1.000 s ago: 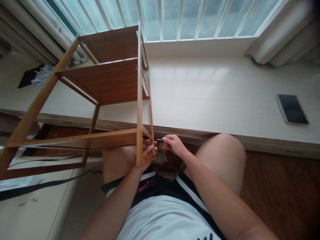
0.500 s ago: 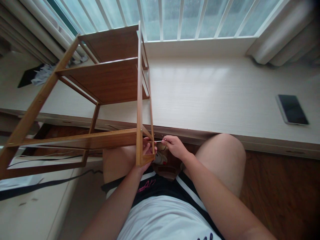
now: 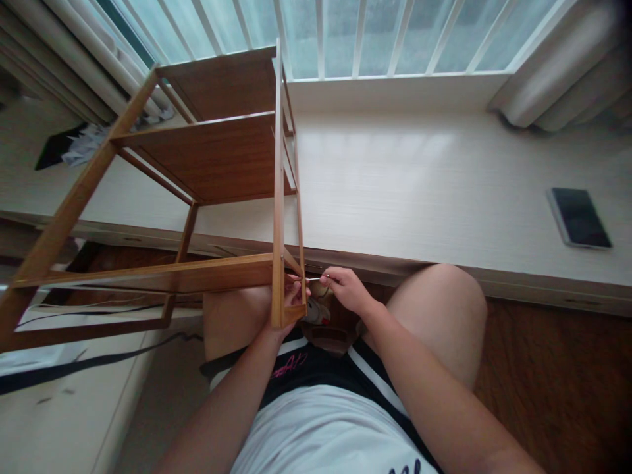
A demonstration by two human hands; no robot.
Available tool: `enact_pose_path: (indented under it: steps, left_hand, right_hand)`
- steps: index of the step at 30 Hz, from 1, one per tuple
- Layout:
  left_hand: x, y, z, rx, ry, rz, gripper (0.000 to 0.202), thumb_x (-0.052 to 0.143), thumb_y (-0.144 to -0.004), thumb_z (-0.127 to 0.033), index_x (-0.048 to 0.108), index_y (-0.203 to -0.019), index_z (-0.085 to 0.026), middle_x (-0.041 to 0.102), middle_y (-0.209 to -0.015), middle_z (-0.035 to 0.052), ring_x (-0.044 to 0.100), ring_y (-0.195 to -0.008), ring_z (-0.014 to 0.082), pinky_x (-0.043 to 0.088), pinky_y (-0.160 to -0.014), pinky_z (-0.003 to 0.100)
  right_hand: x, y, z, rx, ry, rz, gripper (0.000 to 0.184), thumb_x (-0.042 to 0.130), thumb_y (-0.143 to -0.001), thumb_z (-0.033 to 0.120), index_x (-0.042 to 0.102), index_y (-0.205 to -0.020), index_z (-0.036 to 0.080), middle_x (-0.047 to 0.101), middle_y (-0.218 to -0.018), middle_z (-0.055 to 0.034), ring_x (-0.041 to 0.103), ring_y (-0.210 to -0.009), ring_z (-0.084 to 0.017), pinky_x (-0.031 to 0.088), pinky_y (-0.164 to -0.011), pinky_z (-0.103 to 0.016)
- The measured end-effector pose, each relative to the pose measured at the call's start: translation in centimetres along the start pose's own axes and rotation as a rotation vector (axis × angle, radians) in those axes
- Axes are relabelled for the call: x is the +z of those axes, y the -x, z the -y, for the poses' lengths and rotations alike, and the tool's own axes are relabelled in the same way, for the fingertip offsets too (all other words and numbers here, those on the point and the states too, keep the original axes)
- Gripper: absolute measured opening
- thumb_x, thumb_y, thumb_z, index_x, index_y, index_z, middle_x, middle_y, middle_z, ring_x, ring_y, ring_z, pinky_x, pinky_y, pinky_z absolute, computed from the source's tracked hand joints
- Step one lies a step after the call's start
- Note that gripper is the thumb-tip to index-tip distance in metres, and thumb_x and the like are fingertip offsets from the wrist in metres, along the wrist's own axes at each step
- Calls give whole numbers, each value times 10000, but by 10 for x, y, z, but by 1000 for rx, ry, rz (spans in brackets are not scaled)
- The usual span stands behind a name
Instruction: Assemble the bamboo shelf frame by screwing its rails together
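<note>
A wooden shelf rack (image 3: 212, 158) lies on its side across the pale window ledge (image 3: 419, 191) and over my lap. My left hand (image 3: 291, 304) is closed round the near end of an upright post of the rack, just above my left knee. My right hand (image 3: 345, 288) pinches a thin metal tool (image 3: 316, 279), whose tip points at the post beside the left hand's fingers. The two hands are almost touching.
A dark phone (image 3: 579, 218) lies on the ledge at the right. Curtains hang at both ends of the barred window (image 3: 345, 33). Crumpled paper and a dark item (image 3: 79, 148) sit at the far left. Black cables (image 3: 99, 362) run over the floor at the left.
The right hand has shifted slightly, and the thin tool's tip now sits closer to the post. The left hand keeps its grip, and the rack has barely moved.
</note>
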State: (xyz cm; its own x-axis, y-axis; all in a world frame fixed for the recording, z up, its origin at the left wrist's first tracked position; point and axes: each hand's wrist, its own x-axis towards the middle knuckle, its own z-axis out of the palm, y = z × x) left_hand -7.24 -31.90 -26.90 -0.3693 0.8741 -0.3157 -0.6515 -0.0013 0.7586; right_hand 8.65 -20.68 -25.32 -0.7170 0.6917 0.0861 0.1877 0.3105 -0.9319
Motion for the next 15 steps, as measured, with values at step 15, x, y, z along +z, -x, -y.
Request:
enact_pose_path:
  steps: [15]
  left_hand:
    - [4,0,-2,-11,-9,-17,277,779,-756,-236,604,-968,-212,730,-913,24,680,-680,123,518,-572,204]
  right_hand:
    - [0,1,6,116,-198,-8,249,625,-855,327,623,-650,186,576,-688,-16,500,-695,-149,369,-674,-270]
